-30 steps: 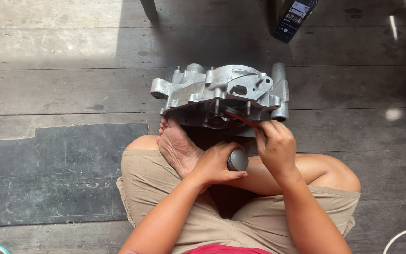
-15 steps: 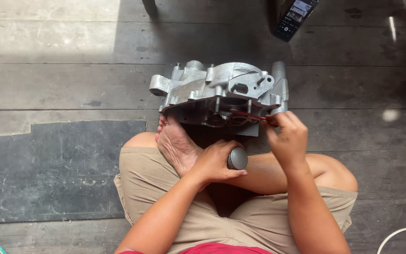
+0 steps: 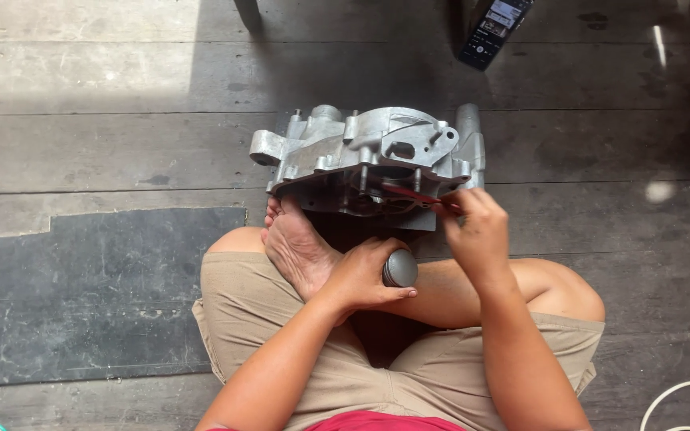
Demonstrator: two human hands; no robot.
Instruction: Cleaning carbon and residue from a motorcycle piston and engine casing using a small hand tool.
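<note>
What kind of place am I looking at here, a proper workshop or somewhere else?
Probably an informal repair spot on a floor, not a bench workshop: bare wooden floorboards, a dark mat, and an aluminium engine casing worked on by a person sitting cross-legged.

we cannot see our right hand (image 3: 479, 231) fingertips where they pinch the red part (image 3: 409, 194). our left hand (image 3: 361, 275) covers most of the grey knob (image 3: 400, 268). the white cable (image 3: 680, 403) and phone (image 3: 495, 28) run off frame.

Left hand (image 3: 358, 275) grips a grey knob (image 3: 400, 268); right hand (image 3: 479, 229) touches the engine casing (image 3: 369, 156).
</note>
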